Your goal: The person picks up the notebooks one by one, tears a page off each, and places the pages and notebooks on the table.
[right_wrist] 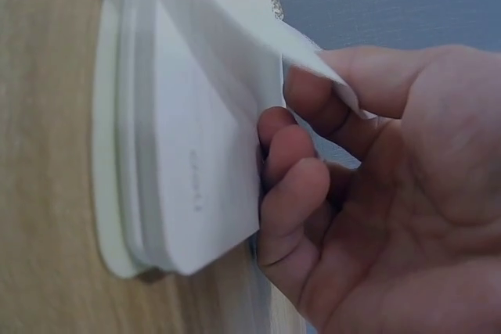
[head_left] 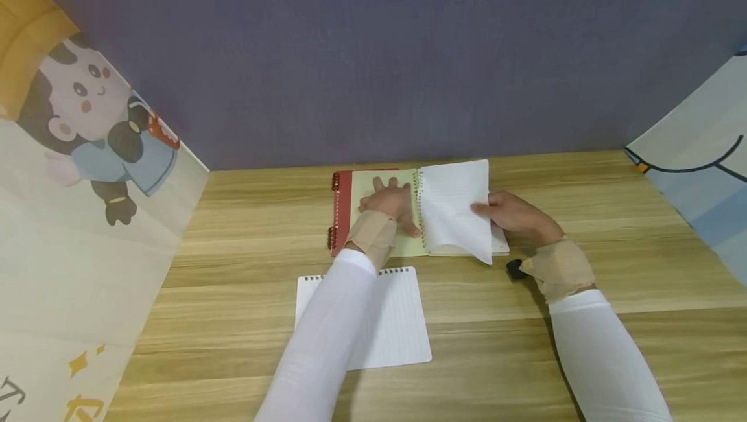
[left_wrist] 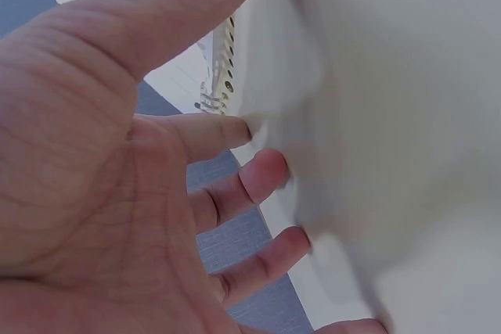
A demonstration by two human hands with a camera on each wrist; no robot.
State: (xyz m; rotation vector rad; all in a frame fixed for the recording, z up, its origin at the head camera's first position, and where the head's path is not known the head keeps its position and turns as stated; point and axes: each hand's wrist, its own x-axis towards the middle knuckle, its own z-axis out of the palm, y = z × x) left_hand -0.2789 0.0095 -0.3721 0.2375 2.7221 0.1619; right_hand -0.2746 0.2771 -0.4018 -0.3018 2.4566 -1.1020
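A spiral notebook point(head_left: 385, 248) lies open at the back of the table, a pale yellow cover on its left side and white lined pages on its right. With fingers spread, my left hand point(head_left: 390, 205) rests on the yellow cover beside the ring binding. My right hand point(head_left: 516, 214) pinches the right edge of a white page point(head_left: 452, 205) between thumb and index finger. That page is lifted and curves up from the stack, as the right wrist view shows; the other right fingers point(right_wrist: 293, 201) curl near the pages beneath.
Under the yellow cover lies a red notebook point(head_left: 342, 208) with dark rings. A loose lined sheet point(head_left: 397, 325) with a torn, perforated top edge lies nearer, partly beneath the left forearm. A dark wall point(head_left: 408, 59) stands behind the wooden table point(head_left: 233, 318); a small black object point(head_left: 516, 269) sits by the right wrist.
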